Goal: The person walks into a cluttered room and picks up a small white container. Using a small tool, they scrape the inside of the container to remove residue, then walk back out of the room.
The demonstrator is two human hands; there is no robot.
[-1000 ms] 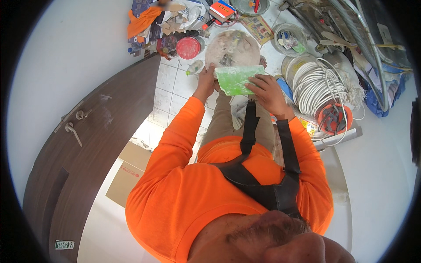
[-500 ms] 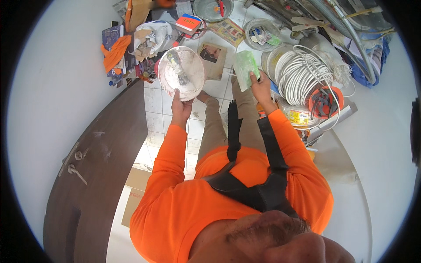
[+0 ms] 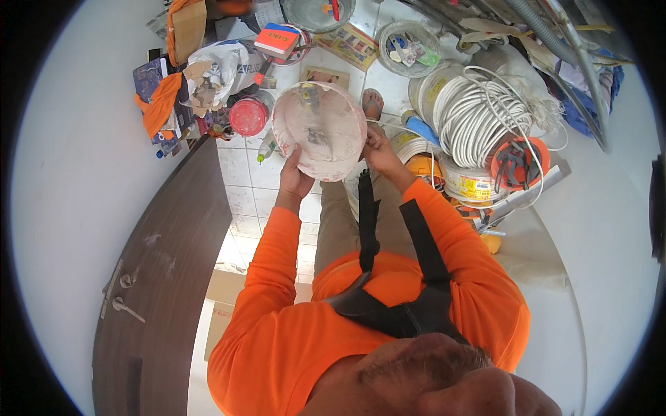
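Note:
A round, pale bucket (image 3: 333, 156), smeared with whitish-pink residue, is tilted so that its mouth faces up toward me. Inside it lies a blurred tool (image 3: 310, 102) with a yellowish end; its kind is hard to make out. My left hand (image 3: 297, 177) grips the bucket at its lower left, thumb laid over the rim. At the right edge my right hand (image 3: 380, 151) is closed, its fingers curled against the rim. The green sheet-like piece does not show; whether it is behind the bucket I cannot tell.
Coils of white cable (image 3: 482, 121) and an orange-red tub (image 3: 519, 165) stand at the right. A red-lidded pot (image 3: 248, 116) and a small bottle (image 3: 267, 147) are left of the bucket. Farther off are a clear basin (image 3: 409, 48) and a grey basin (image 3: 318, 15). A brown door (image 3: 163, 256) stands at the left.
The bucket has moved right and nearer, with my left hand on it. My right hand has come left to its rim, and the green piece has gone from view.

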